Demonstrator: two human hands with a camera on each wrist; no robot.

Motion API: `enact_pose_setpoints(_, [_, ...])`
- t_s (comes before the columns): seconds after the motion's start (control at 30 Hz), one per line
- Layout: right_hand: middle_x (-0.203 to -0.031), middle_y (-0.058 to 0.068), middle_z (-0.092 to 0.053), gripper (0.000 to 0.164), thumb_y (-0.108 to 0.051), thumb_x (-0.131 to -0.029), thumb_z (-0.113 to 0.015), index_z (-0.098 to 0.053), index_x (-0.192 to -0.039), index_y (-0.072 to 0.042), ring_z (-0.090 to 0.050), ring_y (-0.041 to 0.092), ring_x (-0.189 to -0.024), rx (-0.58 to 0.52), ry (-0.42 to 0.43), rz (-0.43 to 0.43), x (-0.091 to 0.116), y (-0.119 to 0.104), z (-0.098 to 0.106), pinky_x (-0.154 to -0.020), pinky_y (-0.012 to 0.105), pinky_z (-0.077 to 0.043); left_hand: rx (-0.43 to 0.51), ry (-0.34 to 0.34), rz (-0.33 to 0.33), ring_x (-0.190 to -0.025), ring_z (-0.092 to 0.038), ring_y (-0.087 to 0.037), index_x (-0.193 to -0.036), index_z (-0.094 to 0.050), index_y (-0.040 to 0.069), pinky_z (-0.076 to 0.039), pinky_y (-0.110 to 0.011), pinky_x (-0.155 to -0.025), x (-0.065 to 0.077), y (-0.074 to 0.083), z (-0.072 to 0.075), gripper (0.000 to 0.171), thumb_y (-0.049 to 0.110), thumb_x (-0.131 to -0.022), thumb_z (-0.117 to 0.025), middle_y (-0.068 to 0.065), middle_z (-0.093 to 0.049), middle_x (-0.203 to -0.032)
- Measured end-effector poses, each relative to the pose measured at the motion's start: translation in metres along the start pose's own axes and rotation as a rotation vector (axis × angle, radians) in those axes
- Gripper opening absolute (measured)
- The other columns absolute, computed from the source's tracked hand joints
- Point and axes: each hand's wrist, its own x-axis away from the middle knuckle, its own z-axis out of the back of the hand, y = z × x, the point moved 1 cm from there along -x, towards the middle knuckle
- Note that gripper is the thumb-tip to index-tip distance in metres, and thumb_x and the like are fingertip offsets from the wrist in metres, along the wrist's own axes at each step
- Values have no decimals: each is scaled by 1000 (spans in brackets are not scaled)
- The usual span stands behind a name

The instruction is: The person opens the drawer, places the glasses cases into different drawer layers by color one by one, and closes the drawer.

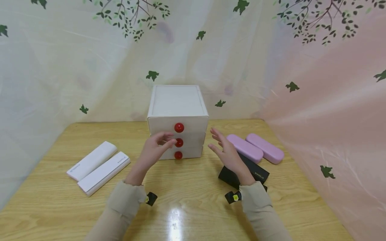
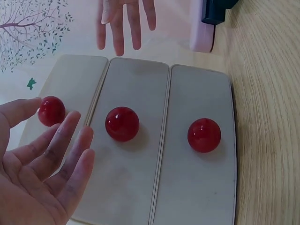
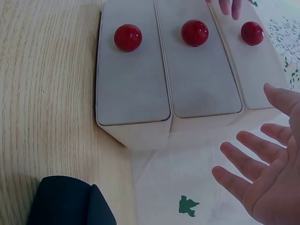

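A white cabinet with a stack of three drawers (image 1: 178,100) stands upright at the back of the table, each drawer front bearing a round red knob (image 1: 179,127). My left hand (image 1: 155,149) hovers before the drawer fronts, fingers loosely bent and holding nothing. In the left wrist view its thumb and fingertips overlap the top drawer's knob (image 2: 51,111). To the right of the cabinet is my right hand (image 1: 230,155), raised with fingers spread and nothing in it. Below that hand lie black cases (image 1: 253,169), partly hidden by the hand and wrist.
On the left of the wooden table (image 1: 181,184) two white cases (image 1: 104,172) lie side by side. Two pink-purple cases (image 1: 265,149) rest at the right, behind the black ones. A patterned curtain (image 1: 120,73) hangs behind and along the sides.
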Motion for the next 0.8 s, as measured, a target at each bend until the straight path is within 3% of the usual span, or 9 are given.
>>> enact_pose_setpoints(0.1, [-155,17,-35,62,-23,-100,-53,-24,-153,-8,-38,37,-140,-2,0,-1,-1,0,-1,-114,58,-32,-3,15,14,-94,-66,-27,-122,-62,-1,-52,-22,-81,-8,0,-5,35,18,-93,-66,-19,-70,-106])
enact_pose_setpoints(0.33, [-155,16,-36,61,-23,-100,-53,-25,-153,-9,-39,37,-140,2,0,-4,-4,2,-3,-114,58,-33,15,45,53,-96,-65,-29,-119,-62,-3,-55,-33,-86,-18,2,-14,34,18,-92,-67,-21,-69,-106])
enact_pose_setpoints(0.63, [-155,16,-36,61,-21,-100,-54,-25,-153,-9,-39,37,-140,10,2,-19,-5,2,-5,-114,58,-33,173,88,180,-84,-69,-20,-117,-64,0,-59,-30,-81,-24,4,-20,39,32,-95,-63,-19,-72,-105])
enact_pose_setpoints(0.8, [-155,17,-35,62,-21,-100,-53,-25,-153,-8,-38,37,-140,4,-2,-14,-6,2,-6,-114,60,-32,209,113,199,-78,-69,-15,-113,-66,-1,-58,-26,-76,-26,5,-21,40,35,-95,-61,-19,-73,-102])
